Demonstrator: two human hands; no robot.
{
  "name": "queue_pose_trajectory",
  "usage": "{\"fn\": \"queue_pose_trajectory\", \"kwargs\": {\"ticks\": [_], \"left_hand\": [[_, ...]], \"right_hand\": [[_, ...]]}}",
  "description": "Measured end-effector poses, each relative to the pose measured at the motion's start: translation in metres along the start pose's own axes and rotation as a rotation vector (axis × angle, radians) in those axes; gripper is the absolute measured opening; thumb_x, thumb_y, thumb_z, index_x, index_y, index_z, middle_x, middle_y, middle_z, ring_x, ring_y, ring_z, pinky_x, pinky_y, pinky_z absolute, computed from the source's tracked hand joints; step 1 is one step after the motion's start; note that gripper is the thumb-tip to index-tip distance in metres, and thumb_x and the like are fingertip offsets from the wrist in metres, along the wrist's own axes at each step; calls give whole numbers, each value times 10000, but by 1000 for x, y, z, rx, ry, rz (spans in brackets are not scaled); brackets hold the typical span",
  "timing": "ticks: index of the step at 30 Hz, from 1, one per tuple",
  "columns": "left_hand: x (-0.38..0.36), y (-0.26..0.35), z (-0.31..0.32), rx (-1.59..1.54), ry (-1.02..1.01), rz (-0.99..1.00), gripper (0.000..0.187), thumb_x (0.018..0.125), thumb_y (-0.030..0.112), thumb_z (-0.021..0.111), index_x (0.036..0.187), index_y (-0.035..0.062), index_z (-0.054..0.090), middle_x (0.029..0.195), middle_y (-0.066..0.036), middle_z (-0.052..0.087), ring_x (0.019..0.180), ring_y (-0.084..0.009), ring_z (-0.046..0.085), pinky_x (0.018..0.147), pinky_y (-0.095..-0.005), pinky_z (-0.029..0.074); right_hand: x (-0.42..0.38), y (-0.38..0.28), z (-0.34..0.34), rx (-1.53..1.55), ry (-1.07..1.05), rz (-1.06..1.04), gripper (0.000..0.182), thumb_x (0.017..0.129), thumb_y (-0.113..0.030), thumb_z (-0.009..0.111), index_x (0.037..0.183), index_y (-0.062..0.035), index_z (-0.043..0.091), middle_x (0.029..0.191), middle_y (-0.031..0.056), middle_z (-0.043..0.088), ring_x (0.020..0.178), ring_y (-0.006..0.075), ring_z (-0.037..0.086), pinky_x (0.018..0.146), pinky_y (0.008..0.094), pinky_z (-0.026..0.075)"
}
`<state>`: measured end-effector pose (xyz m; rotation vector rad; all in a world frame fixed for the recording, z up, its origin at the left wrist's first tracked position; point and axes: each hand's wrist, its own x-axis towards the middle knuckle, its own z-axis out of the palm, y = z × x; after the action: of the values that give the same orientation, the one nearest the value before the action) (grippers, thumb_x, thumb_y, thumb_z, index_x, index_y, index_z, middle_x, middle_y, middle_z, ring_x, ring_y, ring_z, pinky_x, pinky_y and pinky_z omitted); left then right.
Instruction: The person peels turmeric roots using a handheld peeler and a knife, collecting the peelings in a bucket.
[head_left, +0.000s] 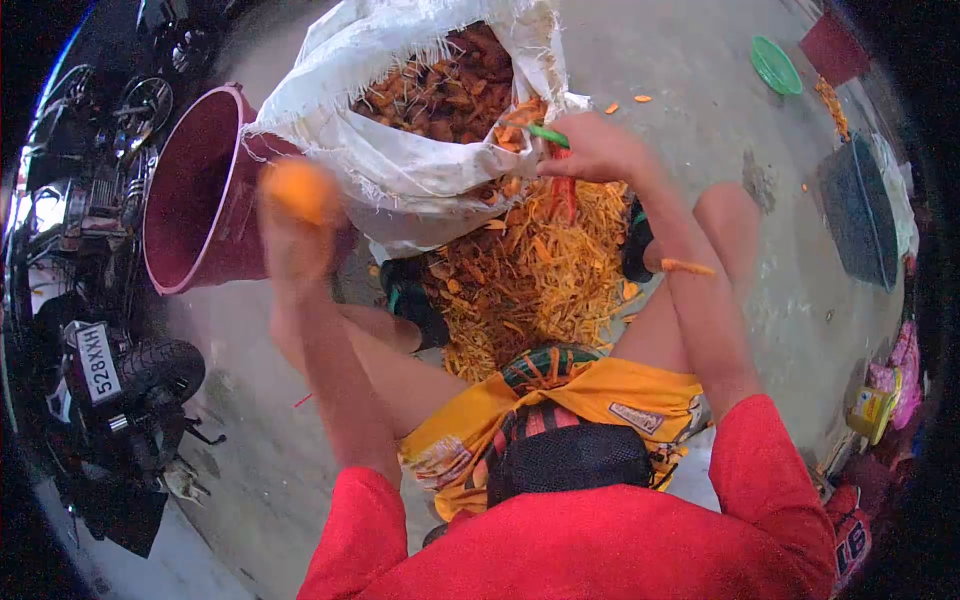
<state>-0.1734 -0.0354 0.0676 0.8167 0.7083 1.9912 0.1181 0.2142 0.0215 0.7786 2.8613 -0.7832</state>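
Observation:
My left hand, blurred by motion, is closed round an orange root piece beside the rim of the maroon tub. In my right hand is a green-handled tool, held over the right edge of the white sack. A reddish part shows just below that hand. The sack stands open with brown and orange pieces inside. Under my hands, a heap of orange and yellow peelings lies on the ground between my feet.
The maroon tub lies tilted at the left, near a parked motorcycle. A green basin and a dark blue-grey tub are at the right. A yellow container sits at the lower right. Orange scraps dot the concrete floor.

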Motion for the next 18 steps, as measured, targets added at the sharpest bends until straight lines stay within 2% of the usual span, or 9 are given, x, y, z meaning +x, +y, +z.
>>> {"fn": "queue_pose_trajectory", "kwargs": {"ticks": [1, 2, 4, 5, 7, 9, 13, 16, 18], "left_hand": [[17, 18, -7, -557, 238, -70, 305, 929, 256, 672, 1142, 44, 624, 993, -54, 686, 853, -169, 634, 758, -325, 535], [29, 30, -24, -555, 238, -75, 305, 929, 256, 672, 1142, 44, 624, 993, -54, 686, 853, -169, 634, 758, -325, 535], [44, 43, -48, -61, 498, 215, 293, 1009, 306, 538, 1149, 71, 642, 1004, -43, 689, 817, -157, 617, 755, -293, 508], [41, 34, -52, -59, 496, 221, 293, 1009, 306, 538, 1149, 71, 642, 1004, -43, 689, 817, -157, 617, 755, -293, 508], [41, -5, -33, 352, 726, 76, 362, 1041, 349, 479, 1166, 61, 658, 1004, -20, 696, 835, -129, 621, 759, -262, 482], [40, -54, 4, 746, 571, -98, 361, 1025, 331, 525, 1177, 39, 674, 1005, -31, 706, 874, -124, 635, 762, -265, 486], [62, -158, 36, 1116, -42, 31, 402, 976, 319, 624, 1206, -7, 665, 1072, -159, 708, 990, -233, 667, 827, -342, 514], [93, -233, 48, 1493, -58, 150, 424, 990, 353, 566, 1160, -21, 668, 1102, -207, 704, 1046, -333, 668, 889, -453, 501], [96, -253, 86, 1590, -126, -196, 420, 976, 365, 530, 1087, -14, 673, 1073, -229, 695, 1014, -412, 649, 913, -552, 463]], "right_hand": [[-4, -1, 0, 6, 2, 5, 468, 831, -471, 763, 965, -35, 657, 923, 171, 685, 879, 365, 658, 786, 439, 517], [-7, -2, 0, -15, 2, -6, 470, 831, -475, 762, 970, -38, 660, 937, 174, 685, 902, 375, 658, 801, 448, 517], [-10, -4, 1, -37, 3, -23, 472, 831, -479, 761, 974, -40, 663, 951, 178, 686, 924, 386, 657, 816, 456, 518], [-9, -4, -1, -20, 14, -30, 474, 831, -478, 762, 977, -39, 660, 951, 177, 685, 922, 387, 654, 811, 454, 516], [-10, -3, -11, -7, 38, -36, 476, 832, -477, 763, 980, -37, 657, 952, 176, 684, 920, 389, 651, 806, 451, 515], [-19, -5, -22, 40, 65, 9, 473, 840, -472, 758, 976, -33, 648, 947, 171, 681, 900, 386, 642, 794, 447, 508], [-31, 9, -36, 42, 117, 29, 466, 852, -458, 756, 987, -28, 638, 901, 165, 669, 849, 364, 627, 774, 440, 501], [-47, 21, -63, 79, 204, 149, 437, 862, -423, 766, 997, -27, 637, 844, 128, 656, 794, 277, 630, 751, 402, 502], [-67, 50, -71, 260, 402, 173, 405, 840, -389, 787, 1013, -40, 673, 837, 123, 692, 785, 236, 655, 760, 391, 531]]}}
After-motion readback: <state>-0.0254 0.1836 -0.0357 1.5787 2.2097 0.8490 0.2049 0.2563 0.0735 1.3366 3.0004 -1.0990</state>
